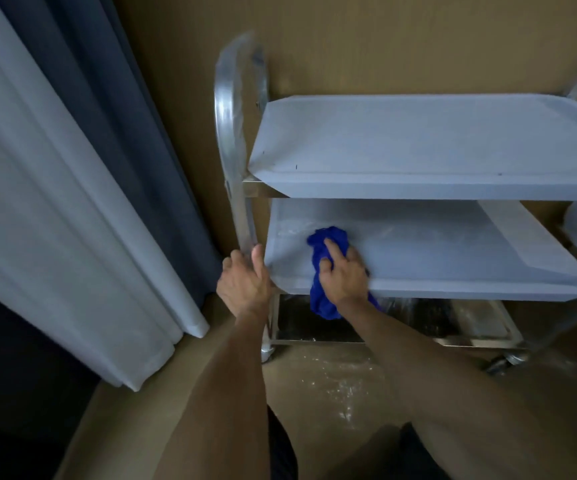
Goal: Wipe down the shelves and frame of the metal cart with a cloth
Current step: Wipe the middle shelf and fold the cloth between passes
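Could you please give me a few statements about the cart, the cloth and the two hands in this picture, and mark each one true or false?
1. The blue cloth lies on the middle shelf under the right hand. True.
2. The left hand also holds a cloth. False: it grips the cart's frame post at the shelf's corner.
3. The top shelf carries several boxes. False: nothing stands on it.
4. Part of the cloth hangs over the front edge of the middle shelf. True.
5. A curtain hangs left of the cart. True.
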A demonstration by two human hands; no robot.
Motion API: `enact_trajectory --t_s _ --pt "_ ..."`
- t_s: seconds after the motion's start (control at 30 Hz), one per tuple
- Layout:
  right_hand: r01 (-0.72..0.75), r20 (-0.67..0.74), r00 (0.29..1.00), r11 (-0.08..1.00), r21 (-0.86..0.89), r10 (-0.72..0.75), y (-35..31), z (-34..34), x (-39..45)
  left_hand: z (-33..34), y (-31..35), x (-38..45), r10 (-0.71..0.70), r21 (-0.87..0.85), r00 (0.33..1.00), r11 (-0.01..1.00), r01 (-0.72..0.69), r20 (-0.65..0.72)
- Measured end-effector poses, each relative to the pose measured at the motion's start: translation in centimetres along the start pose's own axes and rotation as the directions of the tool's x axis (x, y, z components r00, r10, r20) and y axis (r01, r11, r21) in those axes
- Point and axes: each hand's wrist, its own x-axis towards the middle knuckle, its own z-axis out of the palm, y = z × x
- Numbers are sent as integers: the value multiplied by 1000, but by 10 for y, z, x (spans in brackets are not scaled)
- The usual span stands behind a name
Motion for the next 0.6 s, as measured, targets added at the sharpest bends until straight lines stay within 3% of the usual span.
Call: enact_trajectory --t_s 0.13,0.23,0.3,0.47,0.6 --pt "286 188 943 957 -36 -275 -93 47 -19 -13 -7 2 32 -90 998 996 -28 45" --pt "350 270 906 936 -48 -325 -94 45 -15 -23 -17 3 -16 -160 998 987 27 64" --pt "368 241 907 928 -61 -344 -82 40 -22 -25 -22 2 -31 -149 995 988 46 98" --pt "227 37 973 972 63 -229 -59 31 -31 -19 -8 -4 -41 -165 993 985 59 109" --pt "31 -73 997 999 23 -29 -2 -10 -21 -12 1 -14 -52 -168 993 983 69 105"
